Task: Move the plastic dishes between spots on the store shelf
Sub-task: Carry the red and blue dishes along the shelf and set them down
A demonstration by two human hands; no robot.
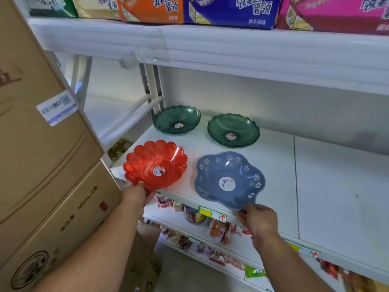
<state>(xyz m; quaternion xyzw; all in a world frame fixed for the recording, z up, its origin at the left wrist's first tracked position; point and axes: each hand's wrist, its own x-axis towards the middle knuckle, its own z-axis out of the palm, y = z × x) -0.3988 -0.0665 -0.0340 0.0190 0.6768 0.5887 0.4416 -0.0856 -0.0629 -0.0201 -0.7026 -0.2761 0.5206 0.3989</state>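
A red scalloped plastic dish [155, 164] sits at the front left of the white shelf [315, 186], its edge over the shelf front. My left hand [136, 197] pinches its near rim. To its right lies a blue flower-shaped dish [229, 179] with white flower prints. My right hand [260, 221] grips its near rim at the shelf front. Two green wavy-edged dishes stand behind them: one at the back left [176, 119], one at the back centre [233, 130]. Each dish has a round sticker in its middle.
Stacked cardboard boxes [42, 165] stand close on the left. The shelf above [231, 49] carries coloured snack cartons. Lower shelves [210, 239] hold packaged sweets. The right half of the dish shelf is bare white surface.
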